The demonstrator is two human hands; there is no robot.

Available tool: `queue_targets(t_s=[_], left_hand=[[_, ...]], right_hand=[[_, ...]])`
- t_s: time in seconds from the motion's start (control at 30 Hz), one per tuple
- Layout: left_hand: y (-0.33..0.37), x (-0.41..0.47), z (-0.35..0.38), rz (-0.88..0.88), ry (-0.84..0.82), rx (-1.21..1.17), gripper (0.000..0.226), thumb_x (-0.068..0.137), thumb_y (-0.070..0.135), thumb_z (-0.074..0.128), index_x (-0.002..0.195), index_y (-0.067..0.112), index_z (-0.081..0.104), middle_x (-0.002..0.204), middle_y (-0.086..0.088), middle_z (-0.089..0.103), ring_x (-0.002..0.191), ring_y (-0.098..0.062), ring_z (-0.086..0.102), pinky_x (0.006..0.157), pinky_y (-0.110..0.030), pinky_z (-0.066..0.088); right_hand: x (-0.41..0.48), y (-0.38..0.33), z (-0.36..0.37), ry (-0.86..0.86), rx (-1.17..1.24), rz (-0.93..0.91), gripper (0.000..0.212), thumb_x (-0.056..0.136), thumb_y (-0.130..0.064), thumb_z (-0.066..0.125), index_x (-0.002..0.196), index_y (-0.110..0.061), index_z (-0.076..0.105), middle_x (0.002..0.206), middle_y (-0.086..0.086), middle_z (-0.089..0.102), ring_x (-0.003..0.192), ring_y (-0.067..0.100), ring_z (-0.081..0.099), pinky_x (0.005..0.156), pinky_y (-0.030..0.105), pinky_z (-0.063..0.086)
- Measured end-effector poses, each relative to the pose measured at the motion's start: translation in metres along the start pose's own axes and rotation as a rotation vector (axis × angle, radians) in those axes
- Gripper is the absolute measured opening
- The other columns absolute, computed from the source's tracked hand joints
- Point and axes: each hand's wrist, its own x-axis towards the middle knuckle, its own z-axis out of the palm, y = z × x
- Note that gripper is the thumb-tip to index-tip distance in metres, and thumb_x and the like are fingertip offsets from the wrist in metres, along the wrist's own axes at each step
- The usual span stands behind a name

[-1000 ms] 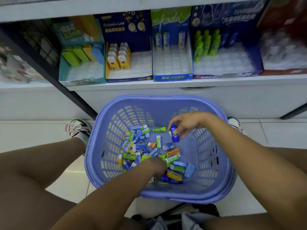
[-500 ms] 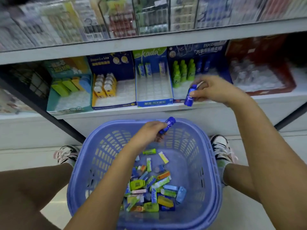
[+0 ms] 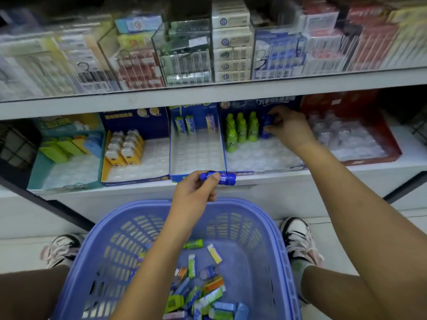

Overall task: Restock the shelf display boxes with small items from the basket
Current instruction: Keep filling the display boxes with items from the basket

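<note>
The right hand (image 3: 287, 131) reaches into the dark blue display box (image 3: 254, 103) on the lower shelf (image 3: 323, 179), its fingers curled round an upright blue bottle (image 3: 267, 125) held just beside the green bottles (image 3: 241, 130) that stand at the back of that box. The left hand (image 3: 196, 191) is raised above the basket (image 3: 242, 204), in front of the shelf's edge, pinching a sideways blue bottle (image 3: 220, 177) between thumb and fingers, its cap pointing left. The purple basket sits on the floor between the person's 2 shoes, with a loose heap of small green, blue, orange and yellow packets (image 3: 201, 294) on its bottom. To the left of the dark blue box stands a blue-and-white box (image 3: 197, 153), mostly bare tray slots.
</note>
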Motion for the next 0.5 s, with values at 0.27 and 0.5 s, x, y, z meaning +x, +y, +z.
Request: queue_targets(t_s=[0.27,0.5], left_hand=[[0.007,0.004,0.008,-0.097,-0.148,-0.312,0.021,0.084,0.031,0.063,0.089,0.010,0.066,0.094,-0.009,0.072,0.089,-0.018,0.070,0.075,-0.026,0.056],[0.010,-0.001,0.013,-0.172,-0.177,-0.388,0.018,0.091,0.027,0.057,0.094,0.010,0.060,0.087,-0.008,0.074,0.078,-0.020,0.072,0.058,-0.024,0.055]], right_hand=[[0.005,0.004,0.004,-0.048,-0.112,-0.044,0.038,0.076,-0.008,0.073,0.112,-0.008,0.061,0.098,0.014,0.067,0.089,0.024,0.061,0.064,0.009,0.031],[-0.004,0.000,-0.009,-0.069,0.031,0.061,0.048,0.077,-0.017,0.075,0.120,-0.012,0.054,0.097,0.005,0.062,0.088,0.021,0.060,0.074,0.025,0.045]])
